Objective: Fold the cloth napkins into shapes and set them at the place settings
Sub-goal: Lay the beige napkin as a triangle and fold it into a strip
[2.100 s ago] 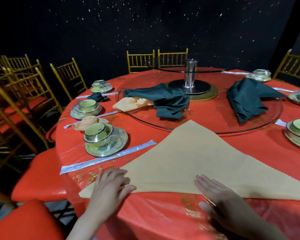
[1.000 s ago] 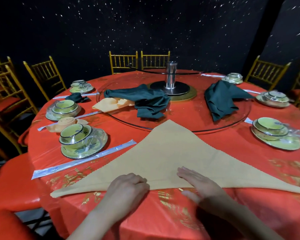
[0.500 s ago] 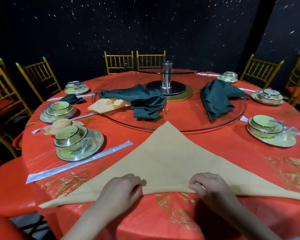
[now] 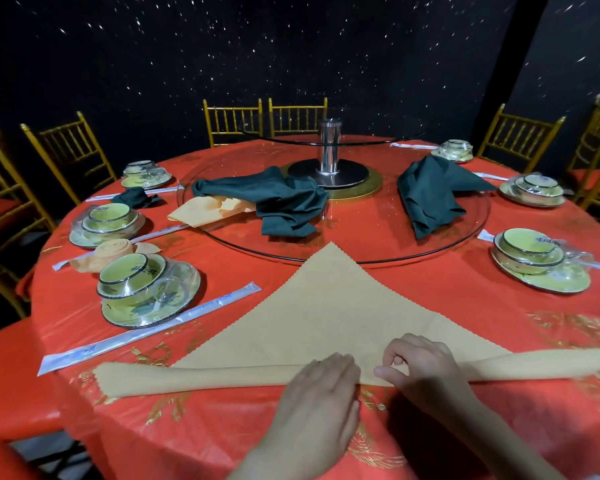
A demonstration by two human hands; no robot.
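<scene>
A tan cloth napkin [image 4: 326, 317] lies as a triangle on the red table [image 4: 430, 299], its tip pointing to the glass turntable [image 4: 371, 233]. Its near long edge is folded up into a flat band [image 4: 187, 377] running left to right. My left hand [image 4: 321, 386] rests flat on the band near its middle. My right hand [image 4: 420, 362] pinches the band's fold just to the right. A rolled orange napkin [image 4: 113, 249] sits by a place setting [image 4: 146, 292] at the left. A small dark green folded napkin [image 4: 136, 197] lies farther back left.
Two loose dark green napkins [image 4: 281, 202] [image 4: 433, 192] and an orange one [image 4: 205, 211] lie on the turntable around a steel post [image 4: 329, 147]. Wrapped chopsticks [image 4: 146, 327] lie left of the tan napkin. Bowl settings [image 4: 534, 258] ring the table; gold chairs [image 4: 66, 154] stand around it.
My hands have turned the napkin's near edge up and over into a flat band. The left hand opened flat on it; the right hand keeps pinching the fold.
</scene>
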